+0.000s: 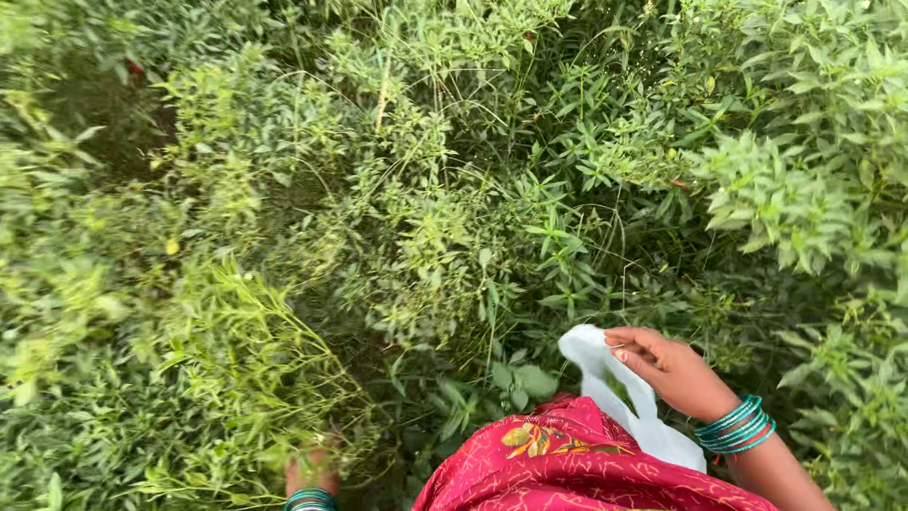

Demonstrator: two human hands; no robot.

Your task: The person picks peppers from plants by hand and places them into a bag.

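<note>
My right hand is closed on the rim of a white plastic bag, held just in front of my red patterned garment. Teal bangles circle that wrist. My left hand is low at the bottom edge, pushed into the leaves of a green bushy plant. Foliage covers most of it, and its fingers do not show. A bangle shows on that wrist too.
Dense green plants with narrow leaves fill the whole view. A few small red pods show among the leaves at the upper left and one near the right. Long grass stems cross the bushes.
</note>
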